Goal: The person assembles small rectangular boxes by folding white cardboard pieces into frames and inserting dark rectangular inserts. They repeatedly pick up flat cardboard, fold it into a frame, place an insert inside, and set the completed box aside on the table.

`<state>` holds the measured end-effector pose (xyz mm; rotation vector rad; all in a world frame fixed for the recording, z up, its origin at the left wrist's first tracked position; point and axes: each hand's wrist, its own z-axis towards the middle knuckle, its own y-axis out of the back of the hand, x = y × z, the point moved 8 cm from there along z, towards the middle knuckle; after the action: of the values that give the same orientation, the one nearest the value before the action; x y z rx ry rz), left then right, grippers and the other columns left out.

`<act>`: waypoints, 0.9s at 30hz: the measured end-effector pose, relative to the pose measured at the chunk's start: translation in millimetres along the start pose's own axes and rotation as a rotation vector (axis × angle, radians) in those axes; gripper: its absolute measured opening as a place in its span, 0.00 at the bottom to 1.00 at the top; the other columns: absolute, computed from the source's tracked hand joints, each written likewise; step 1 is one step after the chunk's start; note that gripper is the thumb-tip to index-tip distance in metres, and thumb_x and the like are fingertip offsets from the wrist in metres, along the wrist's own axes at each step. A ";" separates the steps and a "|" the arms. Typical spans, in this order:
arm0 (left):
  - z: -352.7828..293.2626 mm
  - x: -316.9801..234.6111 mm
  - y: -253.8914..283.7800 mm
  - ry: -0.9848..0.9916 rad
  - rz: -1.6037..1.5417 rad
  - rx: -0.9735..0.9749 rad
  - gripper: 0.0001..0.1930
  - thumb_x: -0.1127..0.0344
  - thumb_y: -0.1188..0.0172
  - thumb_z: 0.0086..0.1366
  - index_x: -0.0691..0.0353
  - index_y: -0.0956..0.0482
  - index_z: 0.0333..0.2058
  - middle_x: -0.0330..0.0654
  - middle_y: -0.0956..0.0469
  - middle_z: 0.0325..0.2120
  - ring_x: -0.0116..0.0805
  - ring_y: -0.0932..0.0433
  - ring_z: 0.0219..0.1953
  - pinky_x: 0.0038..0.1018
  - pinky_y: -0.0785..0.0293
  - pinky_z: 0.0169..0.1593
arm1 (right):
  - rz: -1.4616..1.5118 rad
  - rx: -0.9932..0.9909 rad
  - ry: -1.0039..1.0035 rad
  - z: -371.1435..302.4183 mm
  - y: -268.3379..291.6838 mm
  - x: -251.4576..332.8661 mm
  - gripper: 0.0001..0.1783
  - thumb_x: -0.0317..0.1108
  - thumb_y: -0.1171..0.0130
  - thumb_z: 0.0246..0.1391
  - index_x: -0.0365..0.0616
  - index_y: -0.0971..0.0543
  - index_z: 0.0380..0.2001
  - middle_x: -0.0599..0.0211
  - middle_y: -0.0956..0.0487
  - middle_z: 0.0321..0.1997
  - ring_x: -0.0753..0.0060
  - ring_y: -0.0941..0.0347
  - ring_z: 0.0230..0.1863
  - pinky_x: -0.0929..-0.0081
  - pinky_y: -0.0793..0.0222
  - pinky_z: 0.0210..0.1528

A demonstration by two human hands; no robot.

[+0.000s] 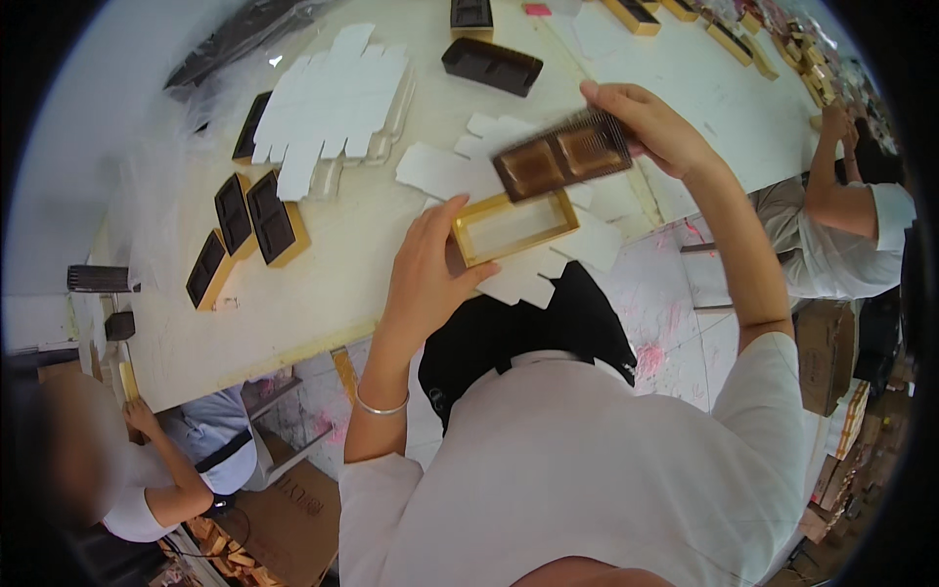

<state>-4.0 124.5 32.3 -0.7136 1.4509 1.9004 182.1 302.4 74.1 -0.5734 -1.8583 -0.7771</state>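
My left hand (427,262) grips the left end of a shallow gold cardboard box (528,242), its open top facing up. Above the box's far edge, a dark brown plastic tray insert (564,159) with two hollows is tilted in my right hand (653,122). The right thumb and fingers pinch the insert's right end. Part of the insert overlaps the box from this view, and I cannot tell if they touch. Flat white die-cut card blanks (440,171) lie beneath and around the box.
A stack of white card blanks (333,93) lies on the table at the left. Beside it stand several gold boxes with dark inserts (274,217). A loose dark insert (492,67) lies beyond my hands. Co-workers sit at the left (181,479) and right (849,220).
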 end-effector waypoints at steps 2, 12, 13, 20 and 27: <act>0.6 -5.9 -2.9 0.058 -0.035 0.035 0.38 0.63 0.27 0.48 0.61 0.33 0.58 0.47 0.27 0.47 0.40 0.28 0.43 0.30 0.29 0.47 | -0.071 -0.118 -0.066 -9.3 -8.5 -15.3 0.31 0.61 0.42 0.54 0.38 0.24 0.38 0.81 0.34 0.19 0.92 0.45 0.15 0.88 0.53 0.16; 8.1 -16.9 -11.9 0.088 -0.102 0.115 0.36 0.68 0.28 0.49 0.59 0.31 0.58 0.43 0.29 0.45 0.34 0.29 0.40 0.26 0.30 0.42 | -0.680 -0.164 0.431 -38.0 -53.2 8.9 0.23 0.49 0.59 0.67 0.43 0.29 0.52 0.46 0.25 0.46 0.52 0.26 0.41 0.63 0.31 0.45; 7.7 -15.5 -11.5 0.081 -0.102 0.119 0.36 0.68 0.29 0.49 0.58 0.31 0.58 0.43 0.29 0.45 0.34 0.29 0.40 0.25 0.30 0.42 | -0.604 0.013 0.554 -42.2 -52.7 16.1 0.20 0.39 0.53 0.65 0.46 0.32 0.58 0.48 0.31 0.57 0.52 0.28 0.46 0.62 0.31 0.48; 11.6 -7.4 -10.4 0.032 -0.169 0.170 0.38 0.68 0.28 0.48 0.57 0.32 0.60 0.42 0.29 0.45 0.33 0.29 0.40 0.25 0.31 0.42 | -1.007 0.228 0.875 -77.8 -68.1 10.9 0.24 0.17 0.40 0.44 0.42 0.21 0.48 0.50 0.30 0.57 0.56 0.27 0.49 0.65 0.27 0.49; 13.9 -3.5 -9.6 0.074 -0.222 0.203 0.42 0.69 0.28 0.47 0.56 0.35 0.62 0.41 0.29 0.44 0.34 0.30 0.40 0.26 0.31 0.43 | -0.941 0.223 1.081 -82.8 -61.5 5.6 0.20 0.25 0.39 0.40 0.36 0.20 0.42 0.48 0.27 0.51 0.55 0.25 0.43 0.68 0.25 0.42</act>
<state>4.9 139.2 32.3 -0.8182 1.5161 1.5495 188.8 200.2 87.8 0.8284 -1.0557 -1.1281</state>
